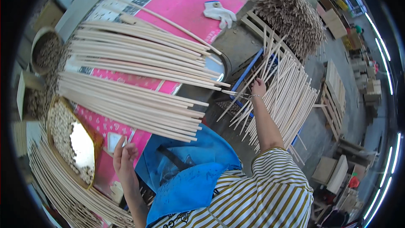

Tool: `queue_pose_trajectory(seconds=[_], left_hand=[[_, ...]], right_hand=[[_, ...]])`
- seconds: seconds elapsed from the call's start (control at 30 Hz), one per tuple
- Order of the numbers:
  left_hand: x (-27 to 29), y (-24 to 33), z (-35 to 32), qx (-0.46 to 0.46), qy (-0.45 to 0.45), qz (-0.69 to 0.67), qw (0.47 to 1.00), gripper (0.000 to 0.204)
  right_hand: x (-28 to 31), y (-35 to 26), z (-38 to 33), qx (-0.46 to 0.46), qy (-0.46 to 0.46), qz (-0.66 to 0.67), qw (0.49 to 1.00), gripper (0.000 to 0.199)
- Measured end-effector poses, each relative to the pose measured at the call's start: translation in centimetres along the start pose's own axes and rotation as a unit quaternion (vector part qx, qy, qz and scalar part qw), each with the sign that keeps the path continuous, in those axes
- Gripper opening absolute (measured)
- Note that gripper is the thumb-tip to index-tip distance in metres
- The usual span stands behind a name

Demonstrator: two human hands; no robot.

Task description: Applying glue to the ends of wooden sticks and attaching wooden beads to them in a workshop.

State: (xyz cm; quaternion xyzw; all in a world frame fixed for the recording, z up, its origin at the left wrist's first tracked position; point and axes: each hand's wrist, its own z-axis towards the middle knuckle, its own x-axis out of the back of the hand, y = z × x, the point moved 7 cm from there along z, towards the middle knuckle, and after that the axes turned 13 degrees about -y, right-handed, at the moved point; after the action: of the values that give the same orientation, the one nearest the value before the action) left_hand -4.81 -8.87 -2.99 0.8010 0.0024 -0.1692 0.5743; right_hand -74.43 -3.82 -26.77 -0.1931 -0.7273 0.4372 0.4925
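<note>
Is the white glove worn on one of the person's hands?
No, the white glove lies on the pink sheet; left hand and right hand are bare.

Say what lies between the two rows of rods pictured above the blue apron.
The head view shows a strip of pink sheet between the upper rods and the lower rods.

On your right, the grey floor (353, 122) carries a slatted wooden pallet (336, 80) and brown boxes (373, 88), with bright strip lights (384, 50) beyond.

Lighting is bright. Strip lights (396, 154) glare between two and four o'clock; the tray (84, 145) at eight o'clock washes out white. Fisheye distortion bends outlying lines; corners are black.
</note>
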Motion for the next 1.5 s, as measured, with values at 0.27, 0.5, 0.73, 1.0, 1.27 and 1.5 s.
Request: queue_pose_trajectory(seconds=[0.27, 0.5, 0.73, 1.0, 1.27, 1.5], left_hand=[[-1.8, 4.0, 2.6, 0.013, 0.054, 0.06, 0.997, 0.042], [-4.6, 6.4, 4.7, 0.009, 0.082, 0.086, 0.993, 0.042], [-6.8, 7.0, 6.9, 0.028, 0.09, 0.108, 0.99, 0.04], [-9.9, 9.0, 10.0, 0.03, 0.041, 0.153, 0.987, 0.038], [-16.6, 9.4, 14.2, 0.032, -0.055, 0.19, 0.98, 0.035], [-20.7, 8.7, 16.1, 0.026, -0.156, 0.206, 0.966, 0.035]], right_hand=[[-1.0, -2.2, 1.4, 0.033, 0.024, -0.141, 0.989, 0.035], [-1.5, -5.9, 2.9, -0.093, 0.117, -0.28, 0.948, 0.073], [-4.1, 1.9, 7.1, -0.195, -0.044, -0.193, 0.961, 0.052], [-1.6, 4.4, 6.3, -0.13, -0.035, 0.336, 0.932, 0.017], [4.9, -0.7, 4.0, 0.007, -0.06, 0.291, 0.955, 0.03], [6.9, -6.8, -1.6, 0.088, -0.038, 0.261, 0.961, 0.037]])
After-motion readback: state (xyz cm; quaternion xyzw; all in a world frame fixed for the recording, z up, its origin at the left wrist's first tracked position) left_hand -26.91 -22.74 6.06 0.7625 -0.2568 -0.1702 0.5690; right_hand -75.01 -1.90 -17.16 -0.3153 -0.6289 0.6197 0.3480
